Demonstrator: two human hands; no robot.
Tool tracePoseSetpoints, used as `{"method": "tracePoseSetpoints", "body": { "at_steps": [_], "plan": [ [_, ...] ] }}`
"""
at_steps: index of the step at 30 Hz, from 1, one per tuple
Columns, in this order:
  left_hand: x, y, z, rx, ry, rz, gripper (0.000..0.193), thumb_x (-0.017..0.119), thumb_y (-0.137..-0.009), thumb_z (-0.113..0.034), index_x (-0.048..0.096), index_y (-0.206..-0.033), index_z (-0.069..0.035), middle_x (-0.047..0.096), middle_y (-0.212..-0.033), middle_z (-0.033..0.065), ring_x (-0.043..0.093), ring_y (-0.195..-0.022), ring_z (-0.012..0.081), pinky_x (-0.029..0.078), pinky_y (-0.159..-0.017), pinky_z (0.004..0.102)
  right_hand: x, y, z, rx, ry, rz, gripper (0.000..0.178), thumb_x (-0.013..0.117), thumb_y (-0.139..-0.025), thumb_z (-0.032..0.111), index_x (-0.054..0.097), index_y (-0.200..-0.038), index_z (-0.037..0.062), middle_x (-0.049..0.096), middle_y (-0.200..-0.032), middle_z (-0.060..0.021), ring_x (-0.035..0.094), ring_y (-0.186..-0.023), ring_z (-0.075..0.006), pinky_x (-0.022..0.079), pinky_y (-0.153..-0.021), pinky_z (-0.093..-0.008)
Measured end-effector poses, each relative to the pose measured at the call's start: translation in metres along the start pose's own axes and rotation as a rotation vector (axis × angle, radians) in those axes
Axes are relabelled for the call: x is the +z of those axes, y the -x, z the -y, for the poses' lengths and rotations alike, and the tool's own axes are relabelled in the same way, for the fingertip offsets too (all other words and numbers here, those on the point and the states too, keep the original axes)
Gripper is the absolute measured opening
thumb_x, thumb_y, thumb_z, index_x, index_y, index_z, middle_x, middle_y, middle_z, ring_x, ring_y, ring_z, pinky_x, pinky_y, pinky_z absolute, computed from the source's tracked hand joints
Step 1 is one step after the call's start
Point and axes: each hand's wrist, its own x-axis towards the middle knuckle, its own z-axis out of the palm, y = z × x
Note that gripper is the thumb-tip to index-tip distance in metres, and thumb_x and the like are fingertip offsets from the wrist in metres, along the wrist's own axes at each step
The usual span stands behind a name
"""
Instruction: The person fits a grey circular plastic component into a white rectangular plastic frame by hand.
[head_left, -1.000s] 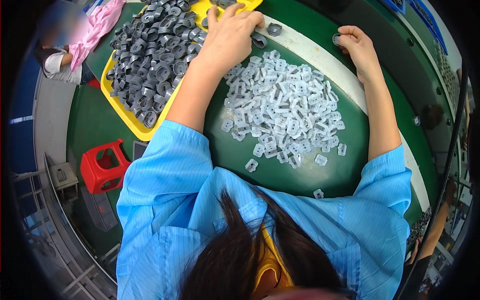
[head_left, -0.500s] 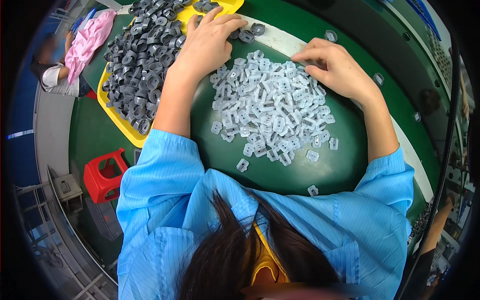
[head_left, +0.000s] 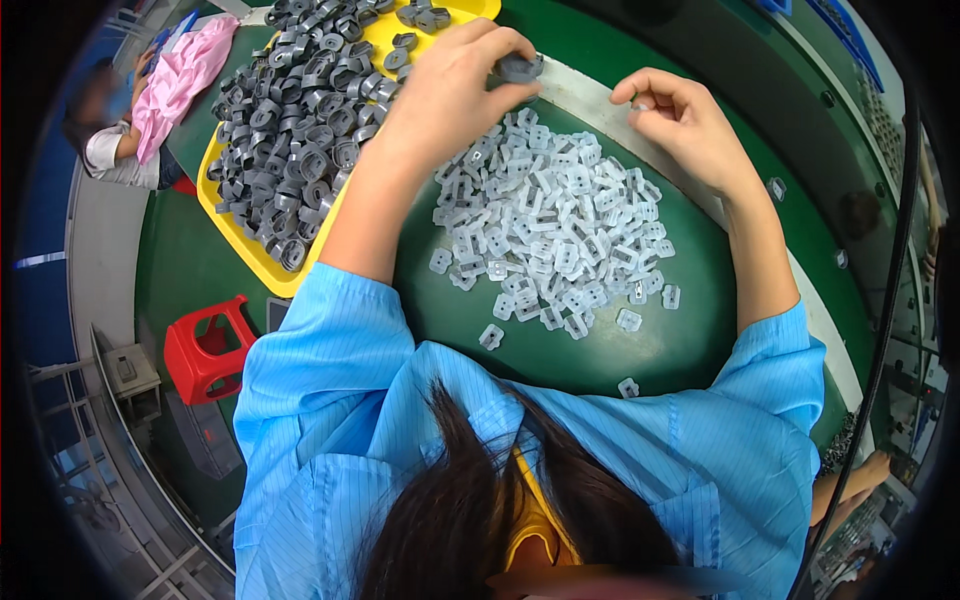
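My left hand (head_left: 455, 95) pinches a dark grey plastic ring-shaped part (head_left: 520, 68) between thumb and fingers, above the far edge of the worktable. Opposite it, my right hand (head_left: 685, 125) is closed, thumb against curled fingers. A small pale piece (head_left: 639, 104) shows at those fingertips, mostly hidden. Below and between both hands lies a heap of small translucent plastic pieces (head_left: 550, 225) on the green tabletop. Left of my left forearm, many more grey ring-shaped parts (head_left: 290, 130) fill a yellow tray (head_left: 232, 232).
A whitish strip (head_left: 590, 95) borders the table, with a green belt (head_left: 640, 35) beyond holding a few loose pieces. A red stool (head_left: 208, 350) stands at left. Another person sits far left beside pink cloth (head_left: 185, 85). Another person's arm (head_left: 850, 485) shows at lower right.
My left hand has moved right from the tray's edge and now holds a grey part. My right hand has lifted slightly away from the translucent heap, its fingers more curled.
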Motion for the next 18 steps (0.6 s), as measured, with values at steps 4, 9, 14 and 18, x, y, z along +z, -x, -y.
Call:
{"method": "tracePoseSetpoints", "body": {
  "at_steps": [4,9,14,18],
  "plan": [
    [0.021,0.003,-0.012,-0.065,0.218,-0.082,0.020,0.071,-0.073,-0.006,0.057,-0.086,-0.004,0.060,-0.086,0.0083,0.061,-0.075,0.0235,0.049,-0.066,0.0311,0.004,-0.005,0.004,0.076,-0.304,0.009,0.015,0.064,-0.084,0.011,0.066,-0.095,0.0021,0.056,-0.075,0.0017,0.048,-0.063,-0.0047,0.042,-0.061,-0.0191],
    [0.036,0.004,-0.021,-0.138,0.314,-0.013,0.024,0.067,-0.069,-0.002,0.058,-0.091,-0.002,0.061,-0.081,0.0148,0.060,-0.080,0.0337,0.049,-0.070,0.0396,0.017,-0.001,0.020,0.118,-0.671,-0.023,0.028,0.067,-0.086,0.013,0.063,-0.107,-0.0048,0.064,-0.084,-0.0048,0.059,-0.068,-0.0072,0.051,-0.068,-0.0185],
    [0.034,0.000,-0.034,-0.298,0.483,0.096,0.034,0.067,-0.073,-0.011,0.061,-0.105,-0.002,0.060,-0.092,0.0137,0.062,-0.073,0.0225,0.050,-0.069,0.0339,0.020,-0.007,0.010,0.005,-0.472,-0.039,0.019,0.069,-0.084,0.014,0.069,-0.095,-0.0015,0.065,-0.079,-0.0036,0.057,-0.064,-0.0051,0.047,-0.059,-0.0177],
    [0.038,0.003,-0.026,-0.424,0.892,0.206,0.043,0.065,-0.084,-0.002,0.050,-0.124,0.001,0.060,-0.105,0.0081,0.056,-0.086,0.0046,0.050,-0.070,0.0213,0.018,-0.011,0.000,-0.008,-0.264,-0.213,0.017,0.073,-0.080,0.017,0.071,-0.086,0.0012,0.066,-0.072,-0.0005,0.055,-0.064,-0.0037,0.042,-0.057,-0.0194]
  ]
}}
